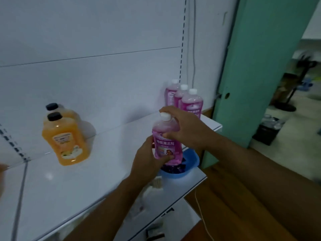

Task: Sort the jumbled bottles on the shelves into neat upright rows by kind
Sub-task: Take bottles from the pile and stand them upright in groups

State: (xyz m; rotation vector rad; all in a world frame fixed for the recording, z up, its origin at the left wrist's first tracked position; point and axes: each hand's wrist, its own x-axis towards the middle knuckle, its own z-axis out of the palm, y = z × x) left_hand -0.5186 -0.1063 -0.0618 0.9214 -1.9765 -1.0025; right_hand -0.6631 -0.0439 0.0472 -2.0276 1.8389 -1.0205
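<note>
A pink bottle point(164, 136) with a white cap is held upright in front of the white shelf point(73, 181), out past its front edge. My left hand point(147, 160) grips its lower body and my right hand point(184, 127) grips its neck and shoulder just below the cap. Three more pink bottles point(189, 101) stand upright in a row at the shelf's far right end. Two orange bottles point(67, 138) with black caps stand one behind the other on the left of the shelf.
A blue basin point(189, 164) with dark purple packets sits on a lower shelf under the held bottle. A white jug point(147, 193) shows below the shelf edge. A green door point(257, 70) stands to the right, beside a wooden surface point(243, 206).
</note>
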